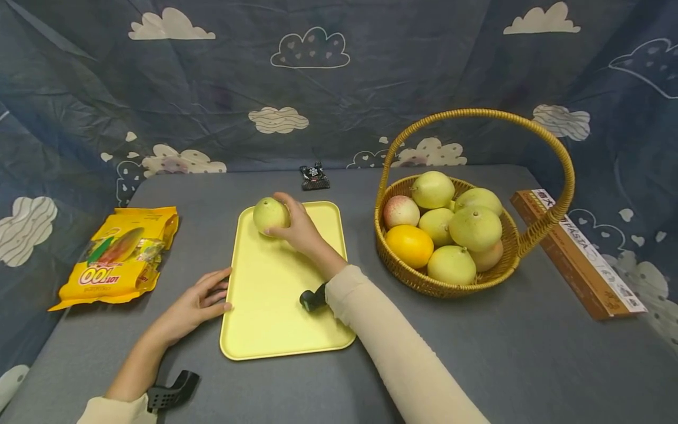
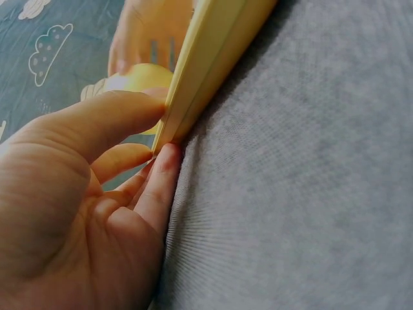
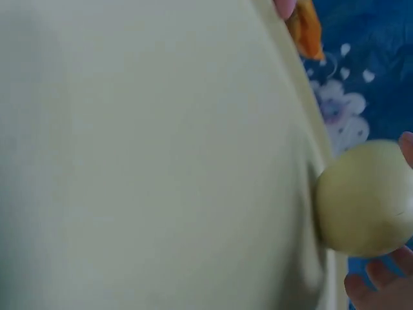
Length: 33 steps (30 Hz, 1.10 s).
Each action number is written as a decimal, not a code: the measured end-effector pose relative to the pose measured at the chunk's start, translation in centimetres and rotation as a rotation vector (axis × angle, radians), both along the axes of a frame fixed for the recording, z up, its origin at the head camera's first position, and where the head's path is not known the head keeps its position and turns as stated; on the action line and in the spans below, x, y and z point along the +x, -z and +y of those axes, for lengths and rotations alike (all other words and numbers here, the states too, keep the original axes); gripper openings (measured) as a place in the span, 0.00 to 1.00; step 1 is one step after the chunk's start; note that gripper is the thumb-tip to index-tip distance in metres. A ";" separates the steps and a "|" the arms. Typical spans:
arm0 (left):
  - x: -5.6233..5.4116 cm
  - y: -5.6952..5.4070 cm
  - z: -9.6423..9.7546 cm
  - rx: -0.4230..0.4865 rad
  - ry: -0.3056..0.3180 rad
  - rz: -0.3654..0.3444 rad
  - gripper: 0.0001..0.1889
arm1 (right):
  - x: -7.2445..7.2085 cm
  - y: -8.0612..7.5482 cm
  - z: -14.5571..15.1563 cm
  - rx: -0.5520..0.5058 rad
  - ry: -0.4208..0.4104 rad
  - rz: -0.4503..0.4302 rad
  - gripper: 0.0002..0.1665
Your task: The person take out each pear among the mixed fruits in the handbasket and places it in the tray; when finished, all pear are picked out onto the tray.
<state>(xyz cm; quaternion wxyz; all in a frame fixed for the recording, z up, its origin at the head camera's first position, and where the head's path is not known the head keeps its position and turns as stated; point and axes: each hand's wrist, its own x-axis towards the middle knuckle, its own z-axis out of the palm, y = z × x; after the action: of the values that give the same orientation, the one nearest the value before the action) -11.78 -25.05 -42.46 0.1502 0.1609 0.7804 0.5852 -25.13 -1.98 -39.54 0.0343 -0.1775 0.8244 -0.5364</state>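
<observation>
Backdrop (image 1: 424, 76): hung beyond and around the tray (image 1: 281, 294), perhaps to screen off whatever lies behind; cut off at top and sides.
Table (image 1: 529, 365): grey, under the tray; near edge out of view.
Basket (image 1: 408, 277): right of the tray, heaped with loose fruits (image 1: 475, 228), probably kept from rolling by the raised rim; lowest ones buried, full count impossible to tell.
Tray: flat on the table, long side pointing away from the body, likely for easy reach by both arms; right rim partly covered by the right sleeve (image 1: 408, 347) and black wrist mount (image 1: 313, 300).
Snack bag (image 1: 119, 256): left of the tray, printed face up; smaller lettering unreadable.
Pasta box (image 1: 572, 253): right of the tray, past the basket, lying slantwise; label partly hidden by the basket's handle.
Right hand (image 1: 299, 227): above the tray's far part, gripping a pale green fruit (image 1: 269, 217) between thumb and curled fingers, presumably to stop a round thing slipping; far fingertips hidden in the head view.
Left hand (image 1: 193, 303): at the tray's left rim, fingers relaxed, touching without clasping, seemingly as a steady.
Pale green fruit: at the tray's far left corner; contact with the surface below uncertain.
Black packet (image 1: 315, 176): just beyond the tray's far rim; print too small to read.
</observation>
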 end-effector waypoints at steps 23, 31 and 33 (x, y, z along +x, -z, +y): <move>0.0 0.0 0.0 -0.019 0.008 0.013 0.38 | 10.0 -9.6 15.4 -0.022 -0.145 0.758 0.40; 0.0 0.0 0.0 -0.009 0.008 0.019 0.37 | 12.3 -11.3 20.0 -0.015 0.075 0.885 0.44; 0.0 0.1 0.0 -0.010 0.007 0.018 0.37 | 12.5 -11.3 21.0 0.008 0.132 0.876 0.45</move>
<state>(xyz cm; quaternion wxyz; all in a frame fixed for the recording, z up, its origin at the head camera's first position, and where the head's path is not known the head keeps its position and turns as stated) -11.78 -25.04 -42.52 0.1459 0.1683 0.7842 0.5791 -12.64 18.99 -28.26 -0.3521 -0.3348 0.7728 -0.4083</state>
